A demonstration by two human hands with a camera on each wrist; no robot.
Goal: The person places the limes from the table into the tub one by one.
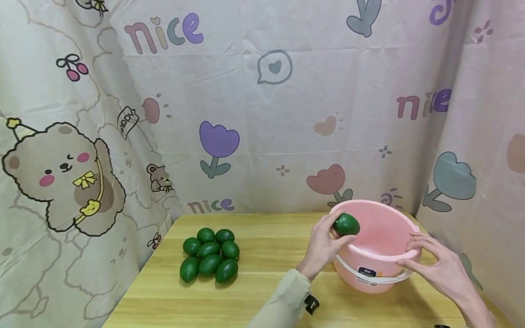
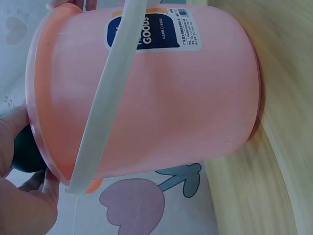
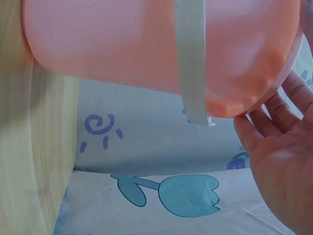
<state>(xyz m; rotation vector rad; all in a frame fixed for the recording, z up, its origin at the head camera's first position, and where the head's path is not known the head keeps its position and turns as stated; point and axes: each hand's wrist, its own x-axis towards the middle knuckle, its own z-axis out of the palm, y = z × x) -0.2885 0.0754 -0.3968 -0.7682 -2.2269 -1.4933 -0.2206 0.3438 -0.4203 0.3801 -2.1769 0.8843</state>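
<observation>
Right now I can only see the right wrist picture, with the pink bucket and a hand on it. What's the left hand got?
Observer: The left hand is holding a dark green oval thing, maybe an avocado, up by the bucket rim.

Child: Ooh! Are there any more like that?

Observer: Yes, eight more green ones sit bunched together on the table, to the left of the bucket in the head view.

Child: Does the bucket have a sticker? I can't see one.

Observer: It does: the left wrist view shows a dark blue label with the word "GOODS" on it.
</observation>
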